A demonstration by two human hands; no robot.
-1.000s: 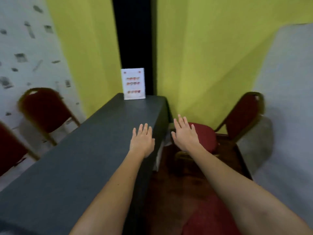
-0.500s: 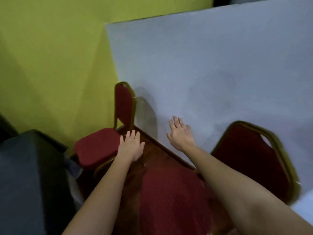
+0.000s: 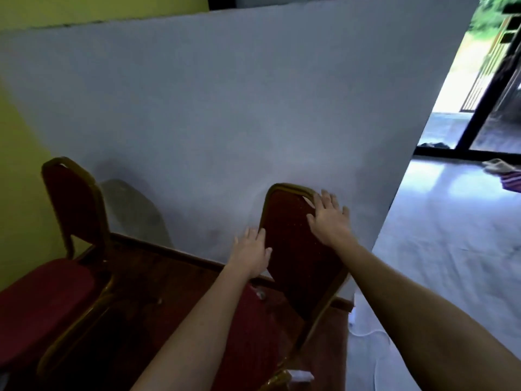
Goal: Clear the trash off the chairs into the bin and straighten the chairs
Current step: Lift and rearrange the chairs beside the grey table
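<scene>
Both hands, left [image 3: 251, 253] and right [image 3: 328, 217], spread open at the near chair's backrest [image 3: 296, 249] edges, wall [image 3: 211, 122] just behind.

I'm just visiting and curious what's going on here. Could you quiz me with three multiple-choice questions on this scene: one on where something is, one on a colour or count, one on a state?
1. Where is the right hand?
A. near the top of the nearer chair's backrest
B. on the floor
C. on the far chair's seat

2. What colour is the chairs' padding?
A. blue
B. dark red
C. white

3. How are the hands?
A. both closed in fists
B. both open, fingers spread
C. both carrying trash

Answers:
1 A, its palm is up by the backrest's top right corner.
2 B, the far chair and the nearer one are both red in gold frames.
3 B, the left hand and the right show flat, empty fingers.
</scene>
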